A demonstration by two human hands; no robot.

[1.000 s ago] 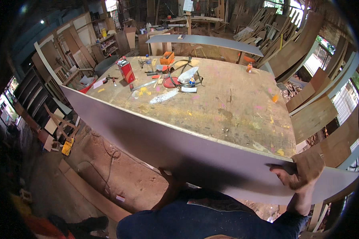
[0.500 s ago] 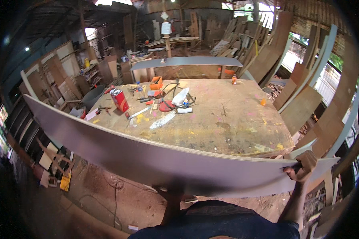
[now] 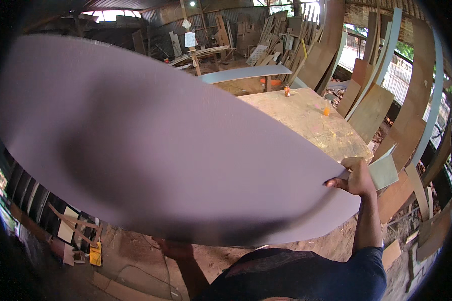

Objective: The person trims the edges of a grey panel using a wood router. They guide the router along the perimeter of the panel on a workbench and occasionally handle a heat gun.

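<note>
Leaning boards (image 3: pixel 319 65) lined the workshop beside a wooden worktable (image 3: pixel 306 118). Before it, a tilted grey-mauve panel (image 3: pixel 196 150) was gripped by the right hand (image 3: pixel 357 176); the left hand's (image 3: pixel 175 249) grip was unclear. Panel-handling seemed underway, calling next for steady two-handed support.

The right hand (image 3: pixel 357 177) grips a board (image 3: pixel 196 145) that partly hides the bench (image 3: pixel 306 120); the left hand (image 3: pixel 175 249) touches the board's lower edge.

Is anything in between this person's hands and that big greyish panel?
Nothing visible. The right hand holds the greyish panel directly, by its upper edge near the right end. The left hand is at the lower edge, partly hidden, so its exact contact is unclear.
</note>
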